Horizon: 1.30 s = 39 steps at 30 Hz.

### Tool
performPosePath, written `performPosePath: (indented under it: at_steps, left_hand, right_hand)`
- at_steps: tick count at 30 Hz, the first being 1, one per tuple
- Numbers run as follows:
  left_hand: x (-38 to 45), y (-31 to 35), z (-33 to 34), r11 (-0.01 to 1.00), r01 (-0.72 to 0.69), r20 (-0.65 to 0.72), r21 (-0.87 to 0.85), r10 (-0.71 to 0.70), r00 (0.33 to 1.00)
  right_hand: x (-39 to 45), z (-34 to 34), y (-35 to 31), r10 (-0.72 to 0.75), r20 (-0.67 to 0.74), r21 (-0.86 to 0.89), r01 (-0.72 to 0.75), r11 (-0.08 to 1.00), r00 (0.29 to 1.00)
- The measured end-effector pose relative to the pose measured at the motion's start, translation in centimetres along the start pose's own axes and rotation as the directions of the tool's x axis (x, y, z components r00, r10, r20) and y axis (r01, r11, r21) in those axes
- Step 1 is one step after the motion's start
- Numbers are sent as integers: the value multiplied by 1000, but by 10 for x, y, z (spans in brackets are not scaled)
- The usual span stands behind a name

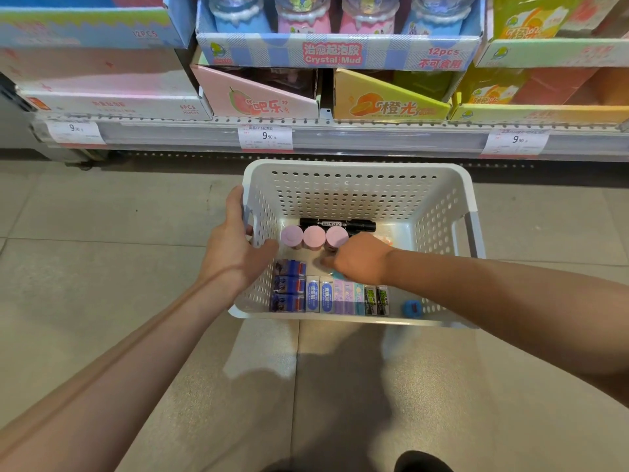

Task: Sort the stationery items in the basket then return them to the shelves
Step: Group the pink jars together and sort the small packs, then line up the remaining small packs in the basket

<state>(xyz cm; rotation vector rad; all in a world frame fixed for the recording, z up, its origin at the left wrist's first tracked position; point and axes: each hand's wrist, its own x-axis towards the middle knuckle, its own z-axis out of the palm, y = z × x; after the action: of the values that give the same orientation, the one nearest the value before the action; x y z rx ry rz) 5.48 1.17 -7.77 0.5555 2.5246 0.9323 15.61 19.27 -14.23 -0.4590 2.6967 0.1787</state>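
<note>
So that the basket [357, 172] stayed put, my left hand [235, 247] gripped its nine-o'clock wall while my right hand [357, 258], fingers curled, reached among the erasers [320, 296]; its hold I couldn't tell.

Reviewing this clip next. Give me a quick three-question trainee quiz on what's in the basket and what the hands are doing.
1. True or false: the left hand grips the left wall of the white basket.
2. How many pink-capped tubes stand side by side inside the basket?
3. Multiple choice: where does the black marker lie? A) along the far wall, behind the pink caps; B) in the near right corner; C) on the floor outside the basket.

Key
1. True; its fingers curl over the rim.
2. Three.
3. A. The near right corner holds a small blue item, and the right hand reaches down into the middle of the basket.
</note>
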Motion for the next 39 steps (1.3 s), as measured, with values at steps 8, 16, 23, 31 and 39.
performPosePath:
  at_steps: [8, 16, 23, 31, 39]
  left_hand:
    - [1, -1, 0, 1000, 15, 16, -27, -14, 1000]
    - [1, 0, 0, 998, 32, 26, -60, -30, 999]
    - [0, 0, 0, 999, 8, 22, -47, -7, 1000]
    - [0, 1, -1, 1000, 10, 7, 1, -10, 1000]
    - [-2, 1, -1, 1000, -14, -1, 15, 14, 1000]
  right_hand:
    - [16, 10, -6, -55, 55, -103, 61, 993, 997]
    - [17, 13, -4, -53, 27, -26, 54, 998, 998]
    - [-13, -4, 1, 199, -165, 529, -83, 844, 966]
    - [-40, -16, 29, 193, 230, 956, -184, -229, 954]
    - [-48, -27, 38, 99, 349, 815, -250, -523, 932]
